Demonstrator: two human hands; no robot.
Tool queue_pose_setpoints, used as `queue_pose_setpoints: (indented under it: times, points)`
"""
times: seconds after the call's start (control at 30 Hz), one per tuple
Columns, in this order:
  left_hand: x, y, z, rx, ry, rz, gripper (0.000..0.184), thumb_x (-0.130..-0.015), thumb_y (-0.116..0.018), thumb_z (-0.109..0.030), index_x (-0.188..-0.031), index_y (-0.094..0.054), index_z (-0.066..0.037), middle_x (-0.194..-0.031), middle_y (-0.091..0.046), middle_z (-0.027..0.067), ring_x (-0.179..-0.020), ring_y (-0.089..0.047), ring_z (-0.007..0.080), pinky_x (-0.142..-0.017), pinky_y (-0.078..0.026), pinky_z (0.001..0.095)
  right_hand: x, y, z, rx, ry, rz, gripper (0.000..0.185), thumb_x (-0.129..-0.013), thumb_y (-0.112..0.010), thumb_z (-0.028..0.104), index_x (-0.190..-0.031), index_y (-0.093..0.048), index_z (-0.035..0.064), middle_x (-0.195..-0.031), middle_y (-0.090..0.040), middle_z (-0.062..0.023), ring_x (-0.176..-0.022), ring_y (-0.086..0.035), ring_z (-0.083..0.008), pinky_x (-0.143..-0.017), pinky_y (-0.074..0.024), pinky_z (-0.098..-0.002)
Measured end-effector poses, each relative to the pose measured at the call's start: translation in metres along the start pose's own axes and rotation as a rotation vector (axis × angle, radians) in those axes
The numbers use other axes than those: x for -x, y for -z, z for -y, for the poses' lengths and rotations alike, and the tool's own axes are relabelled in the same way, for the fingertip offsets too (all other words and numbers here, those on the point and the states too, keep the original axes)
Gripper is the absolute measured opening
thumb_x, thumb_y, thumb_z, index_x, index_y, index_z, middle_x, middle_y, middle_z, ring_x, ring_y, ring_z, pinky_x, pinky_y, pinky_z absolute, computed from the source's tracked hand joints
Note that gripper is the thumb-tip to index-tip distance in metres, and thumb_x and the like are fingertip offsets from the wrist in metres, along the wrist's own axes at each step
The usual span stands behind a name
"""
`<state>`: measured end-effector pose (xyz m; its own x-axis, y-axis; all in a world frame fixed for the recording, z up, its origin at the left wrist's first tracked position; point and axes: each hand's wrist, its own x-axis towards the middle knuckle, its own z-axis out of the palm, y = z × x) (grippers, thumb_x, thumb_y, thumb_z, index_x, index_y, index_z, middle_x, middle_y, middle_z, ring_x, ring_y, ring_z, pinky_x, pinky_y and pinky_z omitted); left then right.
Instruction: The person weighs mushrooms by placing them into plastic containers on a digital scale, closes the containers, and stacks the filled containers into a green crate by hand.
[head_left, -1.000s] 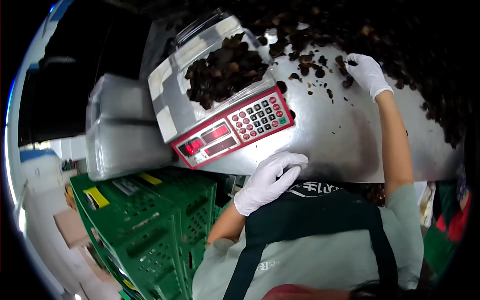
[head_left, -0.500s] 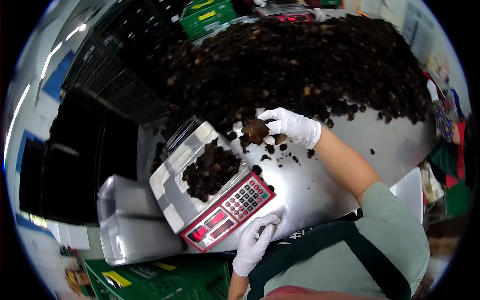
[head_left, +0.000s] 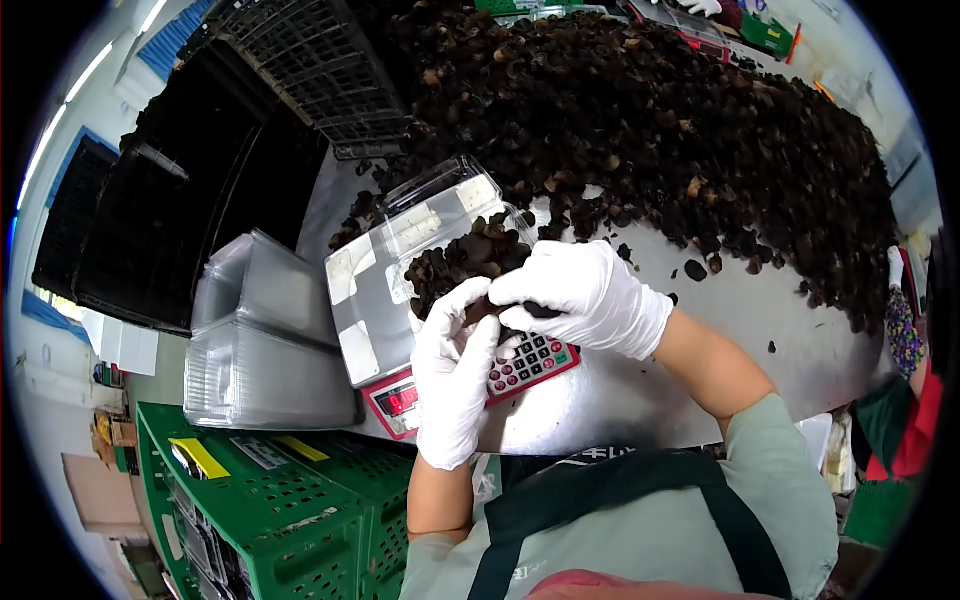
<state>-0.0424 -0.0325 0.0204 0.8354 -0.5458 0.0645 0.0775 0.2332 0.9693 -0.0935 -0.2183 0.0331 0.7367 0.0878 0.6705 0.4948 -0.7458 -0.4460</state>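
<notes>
Both my hands wear white gloves and meet over the front of a red-and-white digital scale (head_left: 528, 366). My left hand (head_left: 452, 385) pinches a brown piece of wood ear mushroom (head_left: 482, 311), partly hidden by the fingers. My right hand (head_left: 590, 298) closes on the same piece from the other side, with a dark bit of mushroom (head_left: 541, 310) under its fingers. Just behind them, a heap of wood ear mushrooms (head_left: 465, 260) sits in a clear plastic box on the scale. The box's clear lid (head_left: 432, 190) stands open at the back. Red digits glow on the display, partly covered by my left hand.
A large pile of wood ear mushrooms (head_left: 640, 120) covers the back of the metal table (head_left: 650, 400). Stacked clear plastic boxes (head_left: 270, 370) stand left of the scale. A green crate (head_left: 300, 510) is below them, and a black crate (head_left: 310, 70) stands behind. Another person's gloved hand (head_left: 703, 6) shows at the back.
My right hand has come from the pile's edge to the scale with mushroom. My left hand has risen from the table's front edge to meet it. The view has shifted.
</notes>
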Motion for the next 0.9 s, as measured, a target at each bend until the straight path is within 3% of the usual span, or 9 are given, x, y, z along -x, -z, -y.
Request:
queue_pose_setpoints:
  times: [0.23, 0.37, 0.47, 0.57, 0.63, 0.67, 0.73, 0.83, 0.9]
  points:
    - [0.006, 0.015, 0.017, 0.105, -0.012, -0.050, 0.031, -0.095, -0.071, -0.007, -0.124, -0.064, 0.003, -0.107, -0.072, 0.0117, -0.081, -0.069, 0.0125, -0.063, -0.060, 0.0252, 0.010, 0.008, -0.002, -0.551, -0.563, -0.006, 0.016, -0.092, -0.071, 0.006, -0.107, -0.075, 0.0015, -0.097, -0.076, -0.0061, -0.090, -0.070, -0.0105, -0.083, -0.0561, -0.0271]
    - [0.014, 0.022, 0.014, 0.055, -0.046, -0.085, 0.028, -0.096, -0.070, -0.006, -0.122, -0.064, 0.002, -0.105, -0.072, 0.0119, -0.077, -0.068, 0.0122, -0.063, -0.058, 0.0238, -0.014, 0.001, -0.018, -0.366, -0.508, 0.005, 0.017, -0.093, -0.072, 0.013, -0.106, -0.073, 0.0035, -0.098, -0.074, -0.0062, -0.092, -0.068, -0.0128, -0.086, -0.0540, -0.0288]
    - [0.012, 0.033, 0.003, -0.032, -0.113, -0.131, 0.023, -0.097, -0.064, 0.002, -0.120, -0.063, 0.001, -0.106, -0.070, 0.0105, -0.078, -0.066, 0.0111, -0.065, -0.054, 0.0200, -0.039, -0.014, -0.030, -0.216, -0.361, -0.017, 0.031, -0.093, -0.067, 0.039, -0.101, -0.071, 0.0095, -0.101, -0.072, -0.0132, -0.095, -0.068, -0.0330, -0.087, -0.0530, -0.0425]
    - [0.002, 0.049, -0.004, -0.130, -0.250, -0.220, 0.025, -0.097, -0.063, 0.004, -0.121, -0.063, 0.000, -0.113, -0.068, 0.0087, -0.089, -0.065, 0.0113, -0.071, -0.054, 0.0210, -0.059, -0.028, -0.026, -0.136, -0.315, 0.069, 0.028, -0.094, -0.069, 0.033, -0.110, -0.071, 0.0104, -0.106, -0.071, -0.0086, -0.104, -0.066, -0.0243, -0.094, -0.0517, -0.0369]
    - [-0.002, 0.056, -0.007, -0.215, -0.287, -0.278, 0.028, -0.096, -0.064, 0.003, -0.123, -0.063, -0.001, -0.115, -0.068, 0.0080, -0.098, -0.065, 0.0121, -0.079, -0.055, 0.0229, -0.065, -0.043, -0.030, 0.053, -0.238, 0.324, 0.046, -0.093, -0.066, 0.046, -0.125, -0.066, 0.0135, -0.127, -0.064, -0.0108, -0.122, -0.056, -0.0294, -0.103, -0.0471, -0.0428]
    - [-0.002, 0.058, -0.008, -0.235, -0.312, -0.281, 0.030, -0.096, -0.065, 0.002, -0.126, -0.062, -0.001, -0.118, -0.068, 0.0088, -0.103, -0.065, 0.0134, -0.089, -0.054, 0.0261, -0.063, -0.052, -0.032, 0.098, -0.194, 0.412, 0.051, -0.091, -0.067, 0.047, -0.130, -0.065, 0.0143, -0.131, -0.062, -0.0116, -0.123, -0.056, -0.0302, -0.105, -0.0469, -0.0431]
    - [0.001, 0.062, -0.011, -0.236, -0.296, -0.273, 0.030, -0.096, -0.065, 0.002, -0.126, -0.062, 0.000, -0.119, -0.068, 0.0095, -0.105, -0.065, 0.0143, -0.093, -0.054, 0.0284, -0.053, -0.059, -0.039, 0.135, -0.107, 0.521, 0.063, -0.087, -0.071, 0.049, -0.140, -0.060, 0.0168, -0.139, -0.059, -0.0129, -0.126, -0.055, -0.0322, -0.109, -0.0461, -0.0445]
    - [0.002, 0.073, -0.013, -0.201, -0.257, -0.297, 0.032, -0.096, -0.066, 0.000, -0.128, -0.062, 0.002, -0.120, -0.069, 0.0113, -0.109, -0.065, 0.0164, -0.099, -0.052, 0.0321, -0.058, -0.029, -0.034, 0.117, -0.023, 0.324, 0.061, -0.087, -0.074, 0.047, -0.138, -0.061, 0.0164, -0.134, -0.062, -0.0111, -0.126, -0.055, -0.0315, -0.108, -0.0472, -0.0450]
    - [-0.004, 0.075, -0.021, -0.279, -0.326, -0.296, 0.031, -0.095, -0.067, -0.001, -0.126, -0.064, 0.003, -0.119, -0.069, 0.0107, -0.108, -0.066, 0.0160, -0.100, -0.052, 0.0321, -0.062, -0.014, -0.033, -0.269, -0.201, 0.174, 0.051, -0.091, -0.077, 0.030, -0.135, -0.063, 0.0104, -0.119, -0.066, -0.0078, -0.110, -0.064, -0.0218, -0.102, -0.0511, -0.0350]
